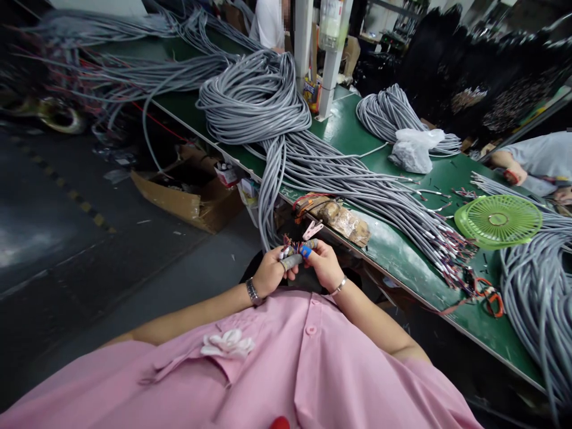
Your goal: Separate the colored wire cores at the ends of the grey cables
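Observation:
In the head view, my left hand (pixel 270 271) and my right hand (pixel 326 265) meet in front of my pink shirt, just off the table's near edge. Both have fingers wrapped round grey cable ends (pixel 291 262), from which thin coloured wires stick out between the hands. Blue covering shows on a digit of my right hand. A grey cable bundle (pixel 269 196) hangs over the edge down to behind my left hand. Just above my hands is a pink clip (pixel 312 230). A tape-wrapped brown bundle (pixel 342 220) lies at the table edge.
The green table (pixel 384 247) carries a large cable coil (pixel 254 98), a green fan (pixel 498 221), orange-handled scissors (pixel 491 298) and a plastic bag (pixel 413 150). A cardboard box (pixel 192 196) stands below left. Another person's hand (pixel 509 168) is at right; a white post rises behind.

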A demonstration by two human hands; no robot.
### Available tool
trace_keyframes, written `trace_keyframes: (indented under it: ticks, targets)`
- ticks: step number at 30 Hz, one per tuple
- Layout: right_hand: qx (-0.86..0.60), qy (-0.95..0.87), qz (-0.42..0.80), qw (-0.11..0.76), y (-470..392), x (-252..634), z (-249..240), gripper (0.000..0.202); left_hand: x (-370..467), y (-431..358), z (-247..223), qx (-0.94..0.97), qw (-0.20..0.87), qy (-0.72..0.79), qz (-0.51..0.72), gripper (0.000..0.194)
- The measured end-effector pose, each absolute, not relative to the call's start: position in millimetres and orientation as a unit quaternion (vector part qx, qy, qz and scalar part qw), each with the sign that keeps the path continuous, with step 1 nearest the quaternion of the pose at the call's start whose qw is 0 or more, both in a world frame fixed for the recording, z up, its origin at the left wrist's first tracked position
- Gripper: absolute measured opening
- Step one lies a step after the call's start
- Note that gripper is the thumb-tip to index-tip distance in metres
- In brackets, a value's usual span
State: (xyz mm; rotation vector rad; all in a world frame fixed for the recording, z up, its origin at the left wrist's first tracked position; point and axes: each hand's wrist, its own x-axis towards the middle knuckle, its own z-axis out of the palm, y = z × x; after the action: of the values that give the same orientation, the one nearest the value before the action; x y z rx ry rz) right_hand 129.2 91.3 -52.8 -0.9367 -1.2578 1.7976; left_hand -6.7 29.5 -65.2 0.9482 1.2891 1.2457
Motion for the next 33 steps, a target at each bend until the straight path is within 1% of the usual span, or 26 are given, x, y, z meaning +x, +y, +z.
trace_keyframes:
  ticks: [3,6,15,18,22,27,31,33]
  targets:
    - [-0.367,-0.48,0.703,0.374,92,127,-52,0.026,-6,32,-65,0.351,0.521,0.535,0.566,0.02]
    - [-0.364,-0.468,0.712,0.376,92,126,-53,0.025,-4,33,-65,0.31,0.52,0.524,0.599,0.018]
    - [-0.339,-0.431,0.751,0.369,93,129,-61,0.023,-4,34,-61,0.275,0.531,0.512,0.616,0.018]
    - [-0.32,-0.391,0.775,0.38,96,133,-64,0.028,-5,34,-55,0.261,0.537,0.507,0.622,0.018]
    - [-0.318,-0.369,0.777,0.399,98,138,-64,0.033,-5,34,-51,0.254,0.53,0.498,0.637,0.018]
    - [-0.318,-0.368,0.801,0.349,98,140,-59,0.034,-3,35,-52,0.249,0.525,0.511,0.634,0.019]
    - [-0.323,-0.305,0.829,0.339,109,139,-59,0.048,-2,34,-51,0.267,0.539,0.5,0.623,0.018]
    - [-0.325,-0.305,0.825,0.347,117,136,-60,0.051,-2,34,-50,0.279,0.548,0.498,0.612,0.018]
